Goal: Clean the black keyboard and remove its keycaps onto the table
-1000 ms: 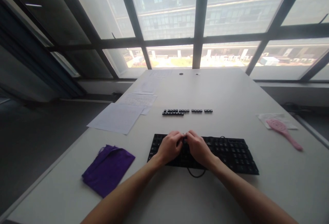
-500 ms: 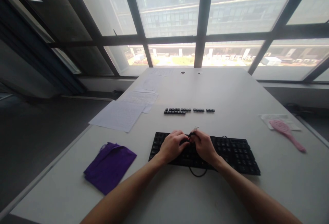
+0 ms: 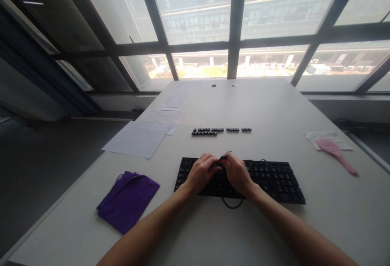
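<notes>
A black keyboard (image 3: 277, 180) lies on the white table, a loop of its cable showing at the near edge. Over its left-middle part, my left hand (image 3: 201, 172) is bent, its fingers curled towards the keys; what they hold, if anything, is hidden. Close beside it, my right hand (image 3: 237, 171) pinches a small dark tool (image 3: 224, 157) with a thin metal end. Beyond the keyboard, loose black keycaps (image 3: 204, 134) stand in short rows.
A folded purple cloth bag (image 3: 128, 203) lies at the left. Paper sheets (image 3: 137, 138) are spread along the table's left edge. At the right, a pink hairbrush (image 3: 332, 148) rests partly on a clear plastic wrapper (image 3: 344, 141). Windows stand behind the table (image 3: 258, 107).
The view has shifted slightly. My right hand has turned a little over the keys, and the small tool sits lower and closer to my left fingers.
</notes>
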`<state>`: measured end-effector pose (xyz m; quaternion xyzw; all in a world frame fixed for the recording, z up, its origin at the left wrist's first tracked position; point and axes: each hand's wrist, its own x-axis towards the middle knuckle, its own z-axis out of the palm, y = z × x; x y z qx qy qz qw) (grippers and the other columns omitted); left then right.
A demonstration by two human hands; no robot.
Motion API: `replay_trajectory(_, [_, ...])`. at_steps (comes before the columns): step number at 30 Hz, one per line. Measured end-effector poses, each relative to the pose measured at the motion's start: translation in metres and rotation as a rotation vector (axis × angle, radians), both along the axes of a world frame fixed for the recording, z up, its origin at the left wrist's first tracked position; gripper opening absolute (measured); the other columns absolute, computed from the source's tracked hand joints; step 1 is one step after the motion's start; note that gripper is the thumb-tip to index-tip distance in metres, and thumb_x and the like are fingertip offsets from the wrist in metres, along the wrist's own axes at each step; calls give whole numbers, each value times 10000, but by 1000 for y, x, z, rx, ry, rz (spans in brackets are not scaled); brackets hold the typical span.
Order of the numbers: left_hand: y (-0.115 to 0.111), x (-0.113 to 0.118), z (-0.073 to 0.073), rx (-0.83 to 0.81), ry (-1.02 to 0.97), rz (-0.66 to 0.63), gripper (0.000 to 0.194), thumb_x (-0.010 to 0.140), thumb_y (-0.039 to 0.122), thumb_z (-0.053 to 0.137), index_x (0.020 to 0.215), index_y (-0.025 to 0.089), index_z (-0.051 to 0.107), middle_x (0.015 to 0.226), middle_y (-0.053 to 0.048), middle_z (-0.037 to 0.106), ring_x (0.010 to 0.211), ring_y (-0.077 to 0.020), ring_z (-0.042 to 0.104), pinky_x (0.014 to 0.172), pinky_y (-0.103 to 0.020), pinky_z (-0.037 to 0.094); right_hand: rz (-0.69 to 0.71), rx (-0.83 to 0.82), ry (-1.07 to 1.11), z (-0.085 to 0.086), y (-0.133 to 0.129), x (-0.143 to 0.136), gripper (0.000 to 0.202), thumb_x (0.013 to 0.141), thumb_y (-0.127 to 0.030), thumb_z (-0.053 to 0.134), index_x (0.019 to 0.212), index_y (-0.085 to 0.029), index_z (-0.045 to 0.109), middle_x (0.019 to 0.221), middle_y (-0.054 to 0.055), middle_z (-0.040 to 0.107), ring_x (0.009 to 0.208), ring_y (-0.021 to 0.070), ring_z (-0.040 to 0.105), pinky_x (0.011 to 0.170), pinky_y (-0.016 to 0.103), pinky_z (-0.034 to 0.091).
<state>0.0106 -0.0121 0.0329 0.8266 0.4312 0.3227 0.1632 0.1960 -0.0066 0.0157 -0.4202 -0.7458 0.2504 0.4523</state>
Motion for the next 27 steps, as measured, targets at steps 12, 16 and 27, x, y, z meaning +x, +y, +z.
replay_trajectory(12, [0, -2, -4, 26, -9, -87, 125, 971, 246, 582, 1076, 233, 650, 1047, -55, 660, 1007, -189, 597, 909, -321, 492, 16, -236, 187, 9, 3, 1, 153, 1006, -282, 414, 893, -221, 499, 718, -1, 647, 643, 165, 605, 646, 279, 450])
replay_trajectory(16, [-1, -3, -1, 58, -12, -63, 125, 952, 300, 614, 1019, 226, 690, 1047, -71, 629, 1007, -202, 583, 895, -327, 499, -3, -241, 160, 8, 4, 0, 144, 1001, -279, 420, 896, -224, 501, 711, 1, 653, 638, 170, 611, 650, 286, 452])
replay_trajectory(27, [77, 16, 12, -227, -220, 259, 218, 779, 276, 760, 947, 175, 664, 819, -16, 688, 743, -155, 637, 727, -276, 514, -27, -188, 130, 5, 5, -1, 141, 999, -268, 410, 907, -224, 507, 719, 2, 645, 645, 172, 610, 670, 286, 442])
